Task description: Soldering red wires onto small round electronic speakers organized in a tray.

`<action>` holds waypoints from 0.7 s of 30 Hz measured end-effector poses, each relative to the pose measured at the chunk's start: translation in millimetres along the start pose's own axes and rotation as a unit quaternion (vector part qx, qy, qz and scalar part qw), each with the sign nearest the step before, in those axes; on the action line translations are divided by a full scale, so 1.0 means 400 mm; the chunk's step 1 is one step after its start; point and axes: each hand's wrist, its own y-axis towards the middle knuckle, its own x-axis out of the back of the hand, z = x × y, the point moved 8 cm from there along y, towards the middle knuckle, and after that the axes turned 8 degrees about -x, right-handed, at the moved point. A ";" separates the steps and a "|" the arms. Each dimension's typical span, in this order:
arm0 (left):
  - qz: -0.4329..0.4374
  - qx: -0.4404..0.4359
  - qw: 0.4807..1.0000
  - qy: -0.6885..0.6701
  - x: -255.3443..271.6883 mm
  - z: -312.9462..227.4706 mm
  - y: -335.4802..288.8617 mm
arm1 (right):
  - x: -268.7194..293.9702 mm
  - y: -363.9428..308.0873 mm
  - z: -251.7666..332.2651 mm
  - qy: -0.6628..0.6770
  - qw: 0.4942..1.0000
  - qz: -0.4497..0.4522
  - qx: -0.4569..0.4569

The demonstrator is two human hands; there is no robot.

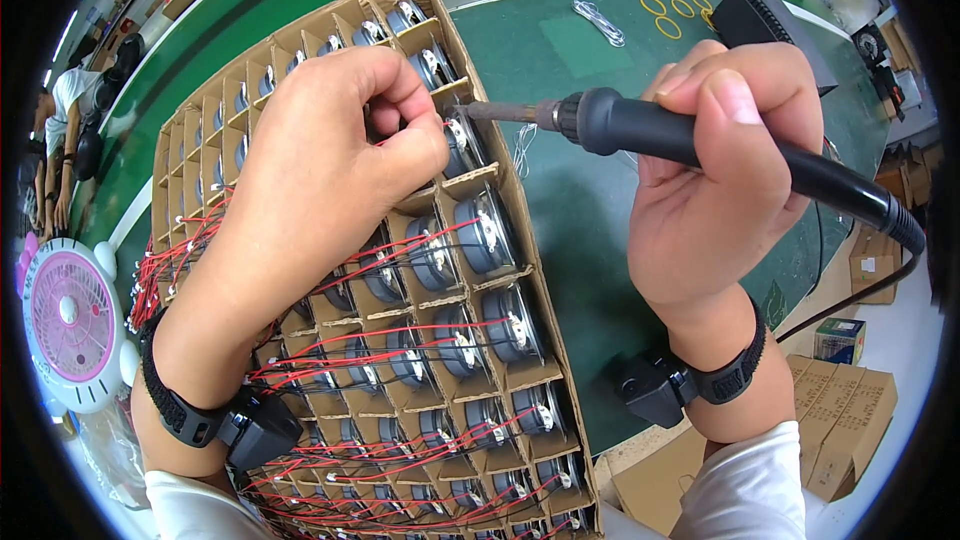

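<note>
My right hand (735,170) grips a black-handled soldering iron (625,126), held nearly level, its metal tip pointing left. That tip reaches the terminal of a round speaker (462,147) standing on edge in a divided cardboard box (515,230); whether they touch is hard to tell. From the left, my left hand (350,125) pinches over the same cell, and a bit of red wire shows at its fingertips. Several nearer speakers, such as this one (490,230), have red and black wires attached. Speakers in the far rows show no wires.
Bundled red wires (175,255) hang over the box's left side. On the green table lie a white wire bundle (598,22), yellow rings (668,27) and a black boxy unit (770,25). A pink and white fan (70,310) stands left; cartons (840,420) sit lower right. Another person (75,105) works far left.
</note>
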 end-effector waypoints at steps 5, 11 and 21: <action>-0.005 -0.006 1.000 0.004 -0.001 -0.001 0.002 | 0.000 0.001 -0.002 -0.011 1.000 -0.010 -0.003; -0.010 -0.012 1.000 0.003 0.007 0.004 -0.004 | 0.001 -0.002 -0.007 -0.003 1.000 -0.001 0.010; -0.013 -0.040 0.997 0.061 0.011 -0.002 -0.006 | 0.019 -0.005 -0.015 0.001 1.000 -0.009 0.013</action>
